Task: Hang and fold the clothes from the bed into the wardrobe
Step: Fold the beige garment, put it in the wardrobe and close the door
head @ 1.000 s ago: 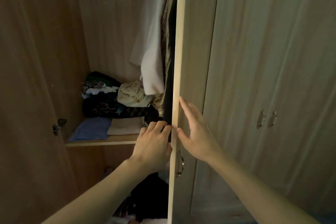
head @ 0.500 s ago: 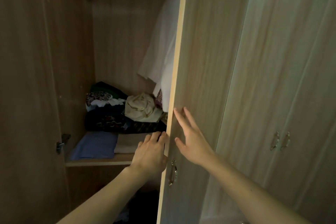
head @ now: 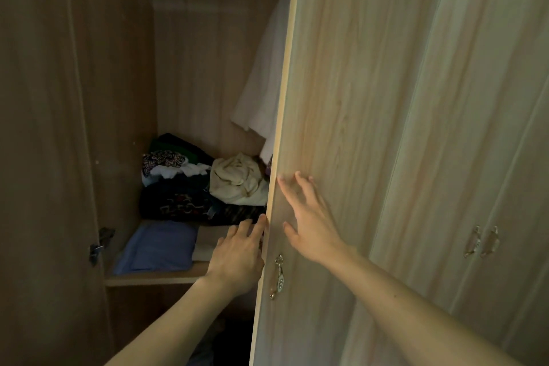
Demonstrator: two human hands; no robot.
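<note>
Your right hand lay spread on the outer face of the wardrobe door, fingers straight and fanned, the tips close to the door's free edge and above the door handle. Your left hand was on the inner side of that door, level with your right one, its fingers reaching up to the door's edge and touching it. I could not tell whether they hooked around the edge or only rested against it. Neither hand held any clothing.

The door stood partly open, and left of its edge the wardrobe's inside showed. A white hanging garment hung just behind the edge, partly hidden by the door. Below it a shelf carried the clothes. A cream crumpled garment sat nearest the door, on top of a dark pile. Further from the door, a patterned cloth and a white cloth lay on top of that pile. In front of the pile, a folded blue cloth lay flat with a folded beige cloth beside it on the door side, partly behind your left hand.

Right of the door, two closed doors showed a pair of handles. Far to the left, a metal fitting sat on the other open door's edge.
</note>
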